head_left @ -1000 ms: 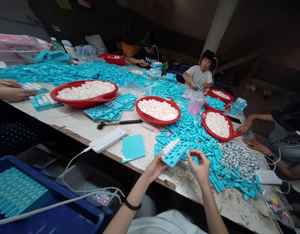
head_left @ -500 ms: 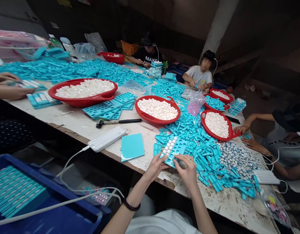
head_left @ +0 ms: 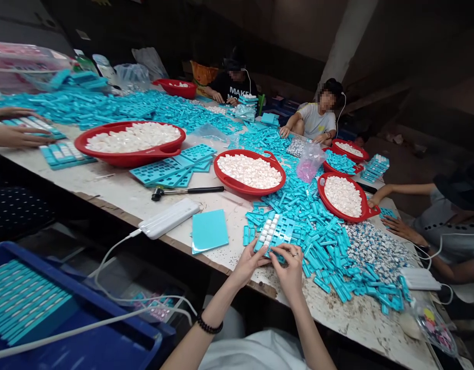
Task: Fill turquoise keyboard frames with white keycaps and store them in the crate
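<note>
A light-blue plastic panel (head_left: 285, 229) with rows of square holes is tilted up over the table's near edge. White square caps (head_left: 268, 230) fill rows along its left side. My left hand (head_left: 248, 264) is closed on the panel's lower left corner, thumb near the caps. At the near edge, my right hand (head_left: 291, 268) has thumb and fingers pinched on the panel; whether a small piece sits under these fingertips is hidden. Left of my hands, a flat blue plate (head_left: 210, 231) lies on the table.
Red basins (head_left: 237, 191) of white caps stand beyond my hands. Loose blue pieces (head_left: 325, 252) are heaped to the right. A hammer (head_left: 186, 190) and a white power bank (head_left: 169, 218) lie left. Co-workers' hands (head_left: 21, 128) work around the table. A blue crate (head_left: 117, 321) stands below left.
My right hand has shifted left and down along the panel's near edge, closer to my left hand. The co-worker's hand at far left now lies over a panel.
</note>
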`<state>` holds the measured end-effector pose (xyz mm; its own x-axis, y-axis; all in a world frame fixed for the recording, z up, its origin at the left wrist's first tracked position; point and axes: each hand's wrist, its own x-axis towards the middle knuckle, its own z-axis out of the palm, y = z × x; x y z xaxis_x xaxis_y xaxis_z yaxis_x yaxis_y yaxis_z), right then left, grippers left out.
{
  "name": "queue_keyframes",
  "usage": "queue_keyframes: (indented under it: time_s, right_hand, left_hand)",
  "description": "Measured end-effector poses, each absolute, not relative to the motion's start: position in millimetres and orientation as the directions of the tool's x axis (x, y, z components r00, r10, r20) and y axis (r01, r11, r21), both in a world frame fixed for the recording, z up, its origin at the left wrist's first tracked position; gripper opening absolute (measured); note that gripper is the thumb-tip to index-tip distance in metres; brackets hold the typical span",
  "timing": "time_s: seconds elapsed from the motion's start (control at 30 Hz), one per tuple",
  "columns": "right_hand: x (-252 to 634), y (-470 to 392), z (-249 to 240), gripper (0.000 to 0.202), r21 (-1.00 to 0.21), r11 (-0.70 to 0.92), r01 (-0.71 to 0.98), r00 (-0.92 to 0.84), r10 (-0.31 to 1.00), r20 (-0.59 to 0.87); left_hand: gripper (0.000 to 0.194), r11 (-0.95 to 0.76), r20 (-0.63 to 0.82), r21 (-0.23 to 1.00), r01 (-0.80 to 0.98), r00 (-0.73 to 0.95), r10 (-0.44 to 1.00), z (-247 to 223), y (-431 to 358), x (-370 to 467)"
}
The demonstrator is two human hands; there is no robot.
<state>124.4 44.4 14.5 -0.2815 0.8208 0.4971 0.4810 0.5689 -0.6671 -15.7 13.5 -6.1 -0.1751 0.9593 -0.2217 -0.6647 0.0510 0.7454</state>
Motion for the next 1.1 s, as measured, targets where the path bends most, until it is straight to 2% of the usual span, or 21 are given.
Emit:
queue_keyframes:
  time_s: [0.43, 0.67, 0.87, 1.1]
  right_hand:
    - [125, 37, 4, 0.012, -0.778, 0.457, 0.432, -0.158, 0.887, 0.434]
    - [122, 36, 1, 0.013, -0.802, 0.412, 0.433, -0.15, 0.91, 0.387]
    - [125, 38, 3, 0.015, -0.743, 0.494, 0.453, -0.192, 0.867, 0.46]
    - [126, 38, 4, 0.016, -0.735, 0.515, 0.442, -0.208, 0.855, 0.475]
  left_hand:
    - [0.077, 0.082, -0.23, 0.791, -0.607, -0.171, 0.958, -8, 12, -14]
    - [0.067, 0.079, -0.253, 0.772, -0.63, -0.192, 0.948, -6, 12, -15]
    - [0.056, 0.085, -0.258, 0.725, -0.683, -0.155, 0.954, -4, 14, -15]
    - [0.057, 0.087, -0.259, 0.717, -0.692, -0.148, 0.955, -2, 13, -16]
